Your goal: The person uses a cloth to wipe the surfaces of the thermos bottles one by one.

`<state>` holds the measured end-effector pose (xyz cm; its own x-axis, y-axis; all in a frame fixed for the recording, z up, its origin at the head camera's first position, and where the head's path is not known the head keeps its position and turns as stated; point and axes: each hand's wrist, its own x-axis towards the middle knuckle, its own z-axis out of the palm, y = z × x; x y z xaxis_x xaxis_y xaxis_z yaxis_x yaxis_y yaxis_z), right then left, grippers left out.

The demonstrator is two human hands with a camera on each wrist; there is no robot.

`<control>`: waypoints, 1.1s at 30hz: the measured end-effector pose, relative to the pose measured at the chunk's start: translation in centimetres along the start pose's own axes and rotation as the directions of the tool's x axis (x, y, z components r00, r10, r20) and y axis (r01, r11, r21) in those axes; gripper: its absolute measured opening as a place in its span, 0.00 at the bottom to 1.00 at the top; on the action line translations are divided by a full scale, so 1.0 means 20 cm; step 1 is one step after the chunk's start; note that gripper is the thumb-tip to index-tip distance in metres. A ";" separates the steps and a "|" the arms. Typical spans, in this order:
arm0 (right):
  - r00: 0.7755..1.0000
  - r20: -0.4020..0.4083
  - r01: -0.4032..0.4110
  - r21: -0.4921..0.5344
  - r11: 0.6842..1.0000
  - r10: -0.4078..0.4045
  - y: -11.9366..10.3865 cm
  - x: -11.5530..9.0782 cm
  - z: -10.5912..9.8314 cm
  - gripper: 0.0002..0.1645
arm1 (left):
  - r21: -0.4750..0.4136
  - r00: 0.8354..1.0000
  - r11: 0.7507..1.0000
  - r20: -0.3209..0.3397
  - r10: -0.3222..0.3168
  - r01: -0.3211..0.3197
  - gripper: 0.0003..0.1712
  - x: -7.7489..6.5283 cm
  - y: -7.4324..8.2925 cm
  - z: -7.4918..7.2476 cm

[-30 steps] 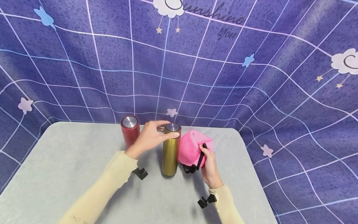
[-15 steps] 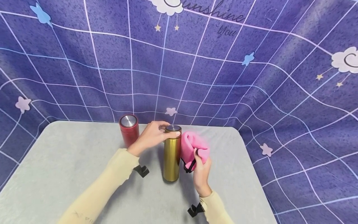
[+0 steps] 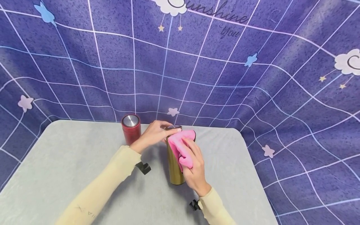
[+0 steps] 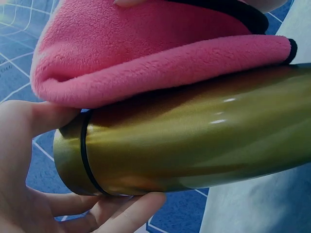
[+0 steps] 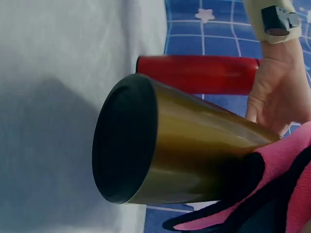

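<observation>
My left hand [image 3: 154, 135] grips a gold thermos flask [image 4: 194, 131] round its cap end, thumb on one side and fingers on the other. Its dark base [image 5: 125, 141] shows in the right wrist view, raised off the table. A pink cloth [image 3: 182, 147] with black edging is bunched in my right hand [image 3: 195, 167], which presses it on the flask's upper right side. In the left wrist view the cloth lies along the flask, close to the left thumb. Part of the flask's side is hidden behind cloth and hand.
A red thermos flask [image 3: 131, 129] with a silver-topped lid stands at the back of the table, left of the left hand. The grey-covered table [image 3: 70, 162] ends at a blue grid-patterned curtain [image 3: 152, 75] behind and to the right.
My right hand has brought the pink cloth leftward from beside the gold flask onto its side, refolding it on the way. The gold flask has shifted slightly toward me; the left hand keeps its grip.
</observation>
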<state>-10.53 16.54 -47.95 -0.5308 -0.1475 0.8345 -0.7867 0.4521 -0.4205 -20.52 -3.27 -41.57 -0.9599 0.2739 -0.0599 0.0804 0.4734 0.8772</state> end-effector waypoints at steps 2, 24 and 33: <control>0.999 0.022 0.042 -0.049 0.998 -0.041 0.01 0.00 0.00 0.29 | 0.015 1.000 1.000 -0.004 -0.007 0.008 0.45 0.00 0.00 0.00; 0.942 0.328 0.152 -0.207 0.967 -0.078 0.02 0.03 -0.01 0.49 | 0.044 0.997 0.998 -0.065 -0.030 0.033 0.45 0.01 -0.04 -0.02; 0.944 0.308 0.199 -0.252 0.947 -0.116 0.03 0.03 0.01 0.47 | 0.022 0.997 0.999 -0.075 -0.035 0.037 0.43 0.01 -0.05 -0.03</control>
<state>-11.32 16.47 -47.75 -0.5072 -0.4628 0.7270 -0.7709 0.6208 -0.1427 -20.95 -4.26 -42.23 -0.9796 0.1933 -0.0550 0.0505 0.5014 0.8637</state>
